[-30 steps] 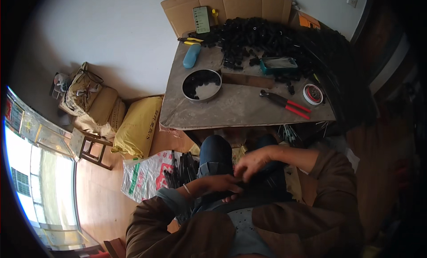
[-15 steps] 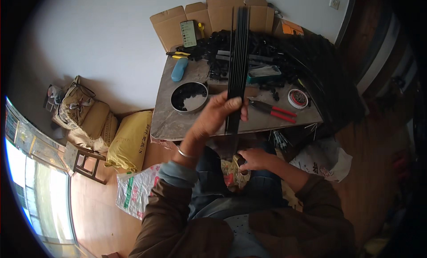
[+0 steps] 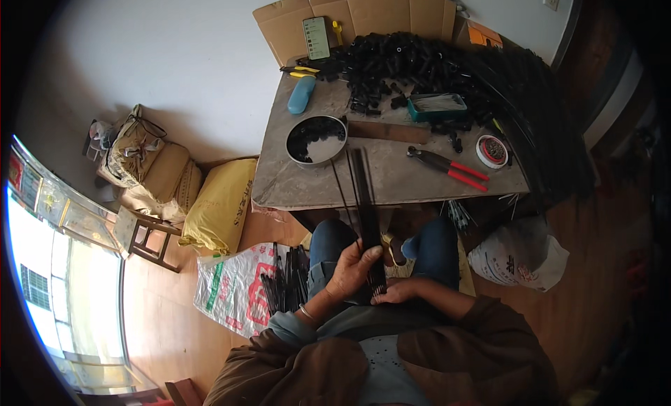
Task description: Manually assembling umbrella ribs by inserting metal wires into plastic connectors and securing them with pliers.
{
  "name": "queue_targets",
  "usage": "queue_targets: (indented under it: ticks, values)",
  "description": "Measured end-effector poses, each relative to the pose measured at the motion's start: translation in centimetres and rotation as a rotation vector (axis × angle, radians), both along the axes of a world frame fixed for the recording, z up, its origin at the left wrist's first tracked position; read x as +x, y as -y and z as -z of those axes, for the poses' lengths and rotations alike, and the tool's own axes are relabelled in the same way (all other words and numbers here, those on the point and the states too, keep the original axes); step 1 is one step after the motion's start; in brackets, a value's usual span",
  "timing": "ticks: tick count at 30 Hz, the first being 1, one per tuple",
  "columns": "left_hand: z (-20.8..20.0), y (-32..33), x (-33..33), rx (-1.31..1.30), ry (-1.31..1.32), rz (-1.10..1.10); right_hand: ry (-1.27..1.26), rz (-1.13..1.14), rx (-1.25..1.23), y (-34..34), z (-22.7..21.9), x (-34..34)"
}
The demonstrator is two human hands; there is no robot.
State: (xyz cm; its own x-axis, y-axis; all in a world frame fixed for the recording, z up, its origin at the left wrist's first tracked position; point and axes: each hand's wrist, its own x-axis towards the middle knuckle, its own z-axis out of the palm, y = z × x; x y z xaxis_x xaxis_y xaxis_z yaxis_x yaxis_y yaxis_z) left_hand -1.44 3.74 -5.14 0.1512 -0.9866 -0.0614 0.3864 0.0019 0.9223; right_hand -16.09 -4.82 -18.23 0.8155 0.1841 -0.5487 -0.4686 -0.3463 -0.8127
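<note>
A bundle of thin black rods (image 3: 365, 203) stands tilted in front of my lap, its upper ends slightly fanned and blurred. My left hand (image 3: 354, 267) is closed around its lower part, thumb across the front. At the bottom, the curled fingers of my right hand (image 3: 397, 291) are against the rods' pale lower ends. More black rods (image 3: 285, 276) lie to the left of my thigh, on a white printed plastic sack (image 3: 227, 294).
On the table (image 3: 279, 175) are a round pan of black parts (image 3: 316, 140), red-handled pliers (image 3: 451, 169), a green box of thin rods (image 3: 437, 109), a round tin (image 3: 492, 152), a blue case (image 3: 301, 95), a heap of black tubes (image 3: 398, 60) and a phone (image 3: 316, 39).
My left hand has lowered the rods from over the table to my lap. My right hand has moved down to their lower ends. Black rods now show on the white sack.
</note>
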Motion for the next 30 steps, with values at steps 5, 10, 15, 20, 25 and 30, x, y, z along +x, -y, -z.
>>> queue_targets:
  ticks: [5,10,15,20,25,30]
  values:
    - [-3.2,3.2,-0.6,-0.021,0.005,-0.090,0.047,-0.040,-0.050,-0.8,3.5,-1.5]
    - [-2.1,5.2,-1.5,-0.100,0.085,-0.064,-0.155,-0.060,-0.011,4.5,-9.2,-0.6]
    - [-4.7,5.9,-4.1,-0.180,0.169,0.023,0.665,0.846,0.527,14.5,-20.0,-3.0]
    - [-3.8,6.2,-4.3,-0.090,-0.168,0.119,1.122,0.322,0.367,12.3,-28.6,0.7]
    - [-4.6,5.6,-3.9,0.128,-0.006,-0.044,1.654,-0.294,0.853,4.4,-28.7,2.2]
    - [-3.2,5.1,-2.5,0.024,-0.322,-0.046,1.141,1.146,0.621,8.7,-23.7,-5.4]
